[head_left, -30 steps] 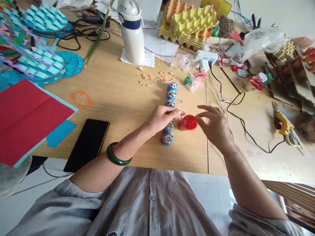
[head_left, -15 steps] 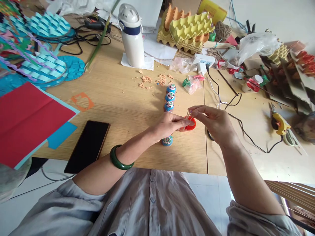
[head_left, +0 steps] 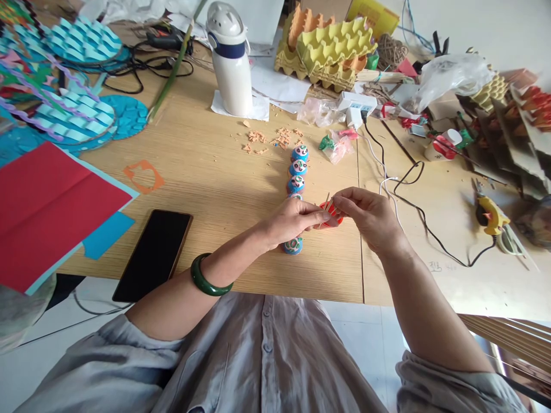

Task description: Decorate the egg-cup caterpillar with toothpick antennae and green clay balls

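Note:
My left hand (head_left: 286, 222) is closed, thumb against fingers, on several thin pale toothpicks (head_left: 328, 205) that fan upward. Beside it my right hand (head_left: 371, 217) pinches with thumb and forefinger at one toothpick's end, though its fingertips partly hide the stick. Just under both hands lies a small round red dish (head_left: 338, 222), mostly covered by my fingers. A row of small blue domes (head_left: 296, 184) with white tops and coloured rings runs away from me on the table; my left hand hides part of the row.
A black phone (head_left: 152, 255) and red paper (head_left: 64, 212) lie left. Behind stand a white bottle (head_left: 232, 77) and egg trays (head_left: 331, 49). Orange shavings (head_left: 282, 137) are scattered beyond the domes. Cables (head_left: 424, 221) and a yellow glue gun (head_left: 493, 215) lie right.
My right hand has shifted slightly down, and the toothpicks in my left hand are more spread. The domes and the red dish stay in place.

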The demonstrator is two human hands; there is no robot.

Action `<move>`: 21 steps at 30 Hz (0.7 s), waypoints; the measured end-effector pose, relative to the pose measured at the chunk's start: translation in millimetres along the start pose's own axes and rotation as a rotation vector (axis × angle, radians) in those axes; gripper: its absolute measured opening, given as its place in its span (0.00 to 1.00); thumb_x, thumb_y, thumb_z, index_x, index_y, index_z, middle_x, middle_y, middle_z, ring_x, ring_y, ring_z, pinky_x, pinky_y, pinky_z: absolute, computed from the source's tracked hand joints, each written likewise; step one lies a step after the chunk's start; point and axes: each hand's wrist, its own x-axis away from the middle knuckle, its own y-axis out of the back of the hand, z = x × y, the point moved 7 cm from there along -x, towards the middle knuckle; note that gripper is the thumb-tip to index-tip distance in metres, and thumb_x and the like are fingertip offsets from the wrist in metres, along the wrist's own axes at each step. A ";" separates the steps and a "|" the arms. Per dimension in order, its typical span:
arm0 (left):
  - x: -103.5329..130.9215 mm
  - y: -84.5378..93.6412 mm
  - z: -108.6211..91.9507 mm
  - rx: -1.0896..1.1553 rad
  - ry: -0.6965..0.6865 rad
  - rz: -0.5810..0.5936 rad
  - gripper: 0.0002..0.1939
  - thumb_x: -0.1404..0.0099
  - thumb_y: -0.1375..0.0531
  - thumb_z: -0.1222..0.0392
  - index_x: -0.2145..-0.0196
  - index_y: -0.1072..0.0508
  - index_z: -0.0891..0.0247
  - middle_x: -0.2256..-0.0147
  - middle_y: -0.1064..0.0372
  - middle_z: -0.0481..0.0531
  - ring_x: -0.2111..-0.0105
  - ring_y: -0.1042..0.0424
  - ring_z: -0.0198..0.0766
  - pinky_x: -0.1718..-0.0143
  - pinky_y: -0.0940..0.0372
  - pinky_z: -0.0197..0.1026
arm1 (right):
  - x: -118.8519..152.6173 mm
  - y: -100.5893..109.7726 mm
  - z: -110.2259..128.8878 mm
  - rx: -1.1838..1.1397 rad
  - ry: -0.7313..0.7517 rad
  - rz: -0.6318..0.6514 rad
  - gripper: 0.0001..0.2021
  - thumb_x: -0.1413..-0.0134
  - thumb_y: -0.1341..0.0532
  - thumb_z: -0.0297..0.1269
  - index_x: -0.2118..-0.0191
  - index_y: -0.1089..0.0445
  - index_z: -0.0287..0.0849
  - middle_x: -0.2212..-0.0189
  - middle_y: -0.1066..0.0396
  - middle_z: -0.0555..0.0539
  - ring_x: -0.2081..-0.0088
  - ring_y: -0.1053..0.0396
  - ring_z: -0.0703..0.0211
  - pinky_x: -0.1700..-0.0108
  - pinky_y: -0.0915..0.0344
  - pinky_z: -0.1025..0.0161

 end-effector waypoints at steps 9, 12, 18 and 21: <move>5.4 -0.9 -4.3 -0.010 0.042 0.068 0.22 0.34 0.40 0.43 0.68 0.22 0.68 0.79 0.53 0.42 0.79 0.54 0.29 0.78 0.57 0.37 | -2.0 -2.9 -9.1 -0.075 -0.051 0.101 0.10 0.50 0.29 0.43 0.69 0.22 0.42 0.75 0.22 0.48 0.73 0.26 0.62 0.68 0.27 0.62; 5.9 -0.8 -3.8 0.019 0.055 0.093 0.21 0.34 0.39 0.44 0.69 0.24 0.68 0.80 0.53 0.41 0.80 0.55 0.28 0.78 0.56 0.37 | -3.5 -2.0 -12.8 -0.089 -0.060 0.117 0.11 0.51 0.28 0.44 0.68 0.21 0.42 0.75 0.22 0.48 0.73 0.26 0.62 0.67 0.26 0.61; 6.4 0.2 2.1 0.136 0.104 0.155 0.20 0.36 0.37 0.45 0.70 0.25 0.67 0.80 0.53 0.41 0.80 0.56 0.27 0.79 0.57 0.35 | -8.1 8.1 -16.9 -0.133 -0.066 0.058 0.13 0.54 0.26 0.46 0.70 0.23 0.42 0.77 0.27 0.52 0.75 0.28 0.65 0.68 0.26 0.62; 3.9 4.2 4.7 0.131 0.092 0.115 0.19 0.37 0.35 0.45 0.70 0.23 0.68 0.81 0.53 0.40 0.81 0.55 0.27 0.79 0.57 0.34 | -9.5 11.2 -19.0 -0.120 -0.067 0.036 0.14 0.54 0.27 0.46 0.72 0.24 0.41 0.78 0.28 0.52 0.77 0.30 0.65 0.70 0.27 0.62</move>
